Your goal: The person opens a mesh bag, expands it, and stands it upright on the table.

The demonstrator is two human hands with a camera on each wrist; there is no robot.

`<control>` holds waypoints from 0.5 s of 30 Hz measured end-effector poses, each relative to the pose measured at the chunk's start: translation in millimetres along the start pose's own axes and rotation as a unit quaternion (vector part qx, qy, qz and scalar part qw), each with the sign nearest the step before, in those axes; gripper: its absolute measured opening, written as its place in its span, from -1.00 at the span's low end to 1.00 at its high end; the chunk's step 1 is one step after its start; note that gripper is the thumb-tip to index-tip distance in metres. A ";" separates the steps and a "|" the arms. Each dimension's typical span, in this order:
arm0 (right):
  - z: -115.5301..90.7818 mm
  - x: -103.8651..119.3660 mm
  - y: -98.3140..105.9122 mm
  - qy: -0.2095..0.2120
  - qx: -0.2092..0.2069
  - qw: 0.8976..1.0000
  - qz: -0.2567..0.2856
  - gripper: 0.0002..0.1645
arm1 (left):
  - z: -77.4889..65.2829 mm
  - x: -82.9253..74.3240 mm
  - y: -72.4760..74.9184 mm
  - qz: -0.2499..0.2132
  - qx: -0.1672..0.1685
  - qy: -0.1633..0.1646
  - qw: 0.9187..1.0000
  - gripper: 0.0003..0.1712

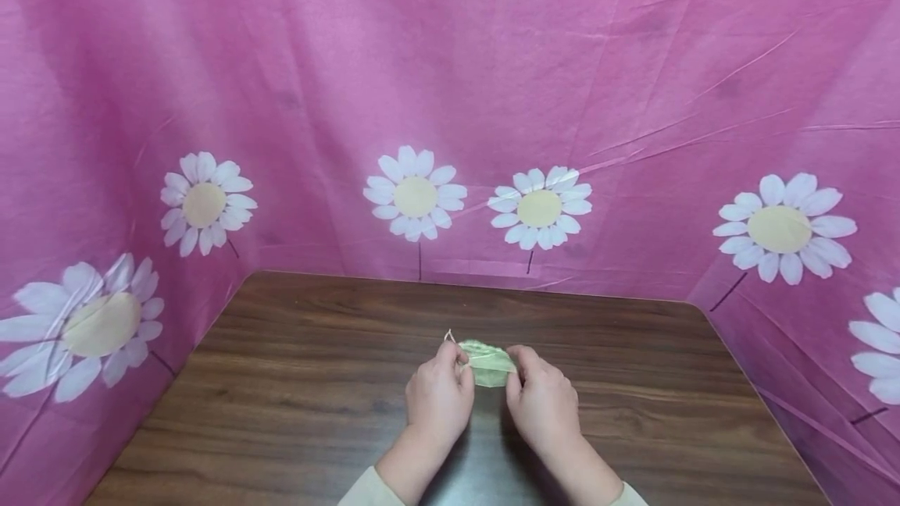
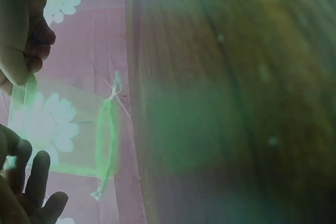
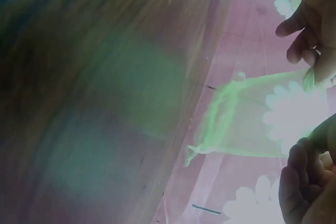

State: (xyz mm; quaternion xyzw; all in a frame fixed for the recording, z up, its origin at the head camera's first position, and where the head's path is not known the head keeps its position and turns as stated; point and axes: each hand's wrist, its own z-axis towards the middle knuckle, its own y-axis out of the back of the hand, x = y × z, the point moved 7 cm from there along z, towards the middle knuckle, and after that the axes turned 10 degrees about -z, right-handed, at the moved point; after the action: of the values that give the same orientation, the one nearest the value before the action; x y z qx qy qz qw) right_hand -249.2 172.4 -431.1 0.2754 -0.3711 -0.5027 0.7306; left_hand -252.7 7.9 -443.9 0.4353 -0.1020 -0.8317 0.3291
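Note:
A sheer light-green drawstring pouch [image 1: 491, 369] is held in front of me over the table, between my two hands. My left hand [image 1: 439, 395] pinches one side of it between thumb and fingers. At the opposite side, my right hand [image 1: 544, 400] does the same. In the left wrist view the pouch hangs flat and see-through, its gathered band [image 2: 107, 140] and cord ends at the side away from the fingers. The right wrist view also shows this band [image 3: 218, 116], with a cord loop at its corner. I see nothing inside the pouch.
A dark wood-grain table [image 1: 316, 381] lies beneath the hands. Pink cloth [image 1: 450, 61] printed with white daisies hangs behind it and along both sides, close to the table's edges.

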 end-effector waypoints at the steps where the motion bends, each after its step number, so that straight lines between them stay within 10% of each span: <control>1: 0.1 0.6 2.1 0.004 -0.006 1.000 -0.007 -0.65 | -0.1 -0.8 0.8 0.001 -0.008 -0.007 1.000 -0.74; 15: 2.1 2.8 3.7 0.029 0.001 0.999 -0.016 -0.73 | -1.7 0.0 1.0 -0.023 0.002 0.003 1.000 -0.69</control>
State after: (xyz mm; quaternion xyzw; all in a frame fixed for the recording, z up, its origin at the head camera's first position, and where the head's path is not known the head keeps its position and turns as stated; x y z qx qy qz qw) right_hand -248.4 170.9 -426.3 0.2969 -0.3457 -0.5058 0.7324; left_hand -251.0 7.4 -444.5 0.4406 -0.0927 -0.8378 0.3090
